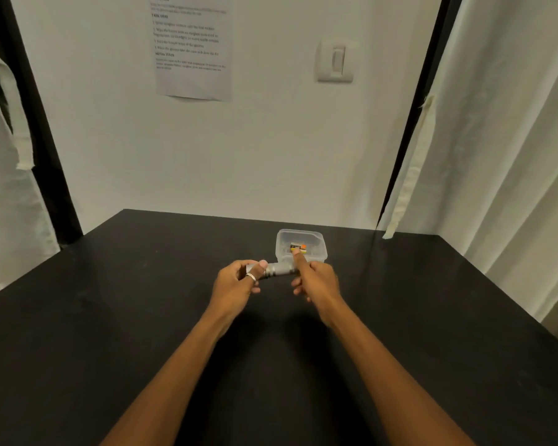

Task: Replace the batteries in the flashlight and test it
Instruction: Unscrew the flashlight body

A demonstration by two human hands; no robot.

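A small silver flashlight [279, 270] lies level between both hands, just above the black table [110, 317]. My left hand [237, 281], with a ring on the thumb, grips its left end. My right hand [316, 278] holds the right end, with the index finger stretched forward over the rim of a clear plastic box [316, 249]. Inside the box lie batteries [298, 247] with black and orange wrapping. The flashlight's right end is hidden behind my fingers.
The box stands just behind the hands, near the table's far edge by the white wall. A printed sheet [192, 46] and a light switch [335, 61] are on the wall. White curtains hang at the left and right.
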